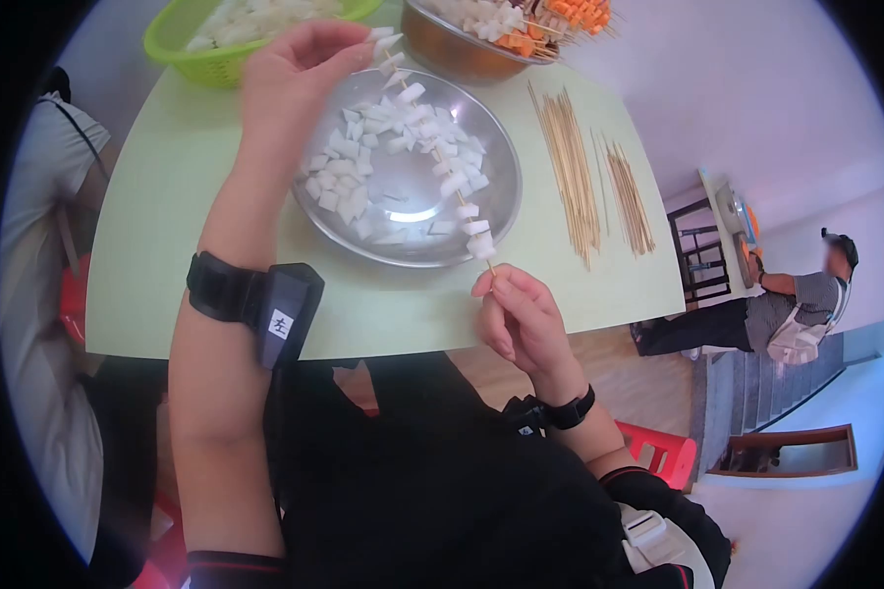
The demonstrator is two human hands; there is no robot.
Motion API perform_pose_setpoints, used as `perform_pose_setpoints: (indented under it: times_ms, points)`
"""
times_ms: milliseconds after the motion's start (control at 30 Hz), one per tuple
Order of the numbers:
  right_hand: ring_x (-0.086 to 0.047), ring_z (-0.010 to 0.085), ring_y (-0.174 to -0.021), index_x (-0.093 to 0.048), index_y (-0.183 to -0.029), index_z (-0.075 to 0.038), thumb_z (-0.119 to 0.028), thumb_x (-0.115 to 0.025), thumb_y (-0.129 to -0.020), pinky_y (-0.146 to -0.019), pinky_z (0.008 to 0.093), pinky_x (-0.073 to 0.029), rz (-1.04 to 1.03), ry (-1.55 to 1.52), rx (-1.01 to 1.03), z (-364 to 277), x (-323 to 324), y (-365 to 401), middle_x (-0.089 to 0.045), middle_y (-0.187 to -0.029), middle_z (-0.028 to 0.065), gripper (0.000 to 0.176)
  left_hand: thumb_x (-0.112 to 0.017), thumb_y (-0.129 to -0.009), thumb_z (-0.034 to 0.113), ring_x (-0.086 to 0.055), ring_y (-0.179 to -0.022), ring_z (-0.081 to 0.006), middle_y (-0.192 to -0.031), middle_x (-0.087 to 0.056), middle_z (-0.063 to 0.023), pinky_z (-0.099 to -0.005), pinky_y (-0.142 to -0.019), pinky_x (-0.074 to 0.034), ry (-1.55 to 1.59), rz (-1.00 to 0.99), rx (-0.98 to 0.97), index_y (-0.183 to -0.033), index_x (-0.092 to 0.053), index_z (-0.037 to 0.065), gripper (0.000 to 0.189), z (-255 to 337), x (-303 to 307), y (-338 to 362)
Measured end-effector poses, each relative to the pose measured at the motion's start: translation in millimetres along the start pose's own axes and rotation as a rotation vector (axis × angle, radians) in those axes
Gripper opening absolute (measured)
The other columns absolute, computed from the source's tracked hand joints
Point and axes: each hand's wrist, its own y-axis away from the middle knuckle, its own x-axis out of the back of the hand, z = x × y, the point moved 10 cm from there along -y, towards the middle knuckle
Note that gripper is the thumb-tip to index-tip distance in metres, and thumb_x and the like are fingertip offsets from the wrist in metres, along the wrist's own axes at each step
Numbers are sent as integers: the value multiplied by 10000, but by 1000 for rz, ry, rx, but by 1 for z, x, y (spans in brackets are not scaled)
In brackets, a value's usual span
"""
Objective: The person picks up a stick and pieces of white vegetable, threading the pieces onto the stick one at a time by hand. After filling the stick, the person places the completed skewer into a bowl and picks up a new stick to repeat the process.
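Observation:
My right hand (528, 316) pinches the lower end of a bamboo skewer (419, 120) threaded with several white food chunks. The skewer slants up and away over a steel bowl (509, 211). At its far tip, my left hand (304, 74) pinches a white chunk (387, 41) between thumb and fingers; whether the tip has entered that chunk is hard to tell. More loose white pieces (339, 177) lie in the bowl, mostly along its left and far sides. The kind of food cannot be made out.
Two bundles of bare bamboo skewers (572, 177) lie right of the bowl. A green basket (201, 67) of white pieces and a metal basin (462, 54) of loaded skewers stand at the back. A person (49, 245) is at the left; another person (796, 304) stands far right.

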Motion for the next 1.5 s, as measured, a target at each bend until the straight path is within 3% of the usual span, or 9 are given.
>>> perform_pose_setpoints:
  times_ms: [67, 433, 533, 633, 900, 1133, 1233, 1300, 1500]
  points:
    - [-370, 64, -371, -546, -1014, 17, -188, -390, -987, -364, 185, -300, 65, 178, -63, -3, 1, 1, -437, -477, 14, 260, -643, -824, 32, -627, -876, -138, -948, -652, -84, -242, -817, -495, -62, -48, 74, -1003, -625, -29, 190, -2, -2, 0]
    - [-338, 47, -381, -558, -1004, -1, -188, -375, -995, -384, 175, -281, 97, 210, 64, -48, -34, -21, -424, -491, -12, 262, -625, -859, 124, -621, -853, -150, -964, -632, -88, -267, -771, -502, 179, 15, 30, -1155, -544, -11, 335, 11, -8, 4]
    - [-343, 46, -391, -557, -1007, -1, -192, -376, -995, -395, 172, -286, 97, 204, 121, -61, -44, -35, -432, -505, -11, 264, -601, -892, 247, -588, -778, -105, -945, -639, -62, -229, -695, -470, 212, -167, 254, -1049, -600, 29, 269, -5, -31, 12]
    - [-351, 51, -400, -557, -1021, -1, -196, -374, -996, -401, 175, -292, 99, 196, 163, -66, -50, -51, -438, -512, -9, 268, -610, -888, 269, -582, -775, -88, -930, -643, -48, -213, -664, -450, 281, -382, 282, -1016, -617, 33, 268, 6, -56, 26]
    - [-410, 34, -451, -578, -1033, -24, -219, -405, -989, -437, 174, -318, 249, 673, 297, -69, -57, -67, -484, -539, -7, 264, -635, -871, 284, -495, -689, -42, -868, -622, -12, -192, -573, -382, 236, -294, 332, -1050, -646, 35, 307, -4, -52, 30]
    - [-417, 43, -447, -572, -1030, -17, -214, -405, -988, -437, 178, -327, 221, 700, 308, -69, -59, -75, -491, -539, 1, 262, -567, -906, 314, -518, -784, -50, -918, -611, -2, -183, -640, -395, 415, -283, 426, -1149, -607, 57, 356, -9, -56, 33]
    - [-404, 68, -420, -553, -1006, 4, -207, -396, -986, -425, 194, -325, 154, 496, 213, -63, -61, -81, -485, -523, 23, 264, -533, -921, 308, -522, -796, -56, -932, -606, -12, -189, -660, -409, 492, -282, 447, -1157, -595, 48, 357, -2, -56, 32]
    - [-380, 94, -391, -533, -977, 16, -199, -389, -981, -412, 214, -317, 2, 65, 100, -53, -68, -89, -469, -504, 40, 258, -521, -925, 300, -524, -791, -60, -933, -603, -17, -195, -663, -417, 516, -273, 453, -1156, -590, 40, 354, -1, -55, 31]
    - [-377, 94, -387, -530, -971, 10, -201, -383, -982, -412, 210, -308, -111, -130, 63, -52, -82, -99, -470, -507, 36, 258, -510, -924, 271, -527, -776, -80, -929, -606, -46, -220, -664, -434, 607, -236, 382, -1157, -569, 10, 356, 4, -50, 24]
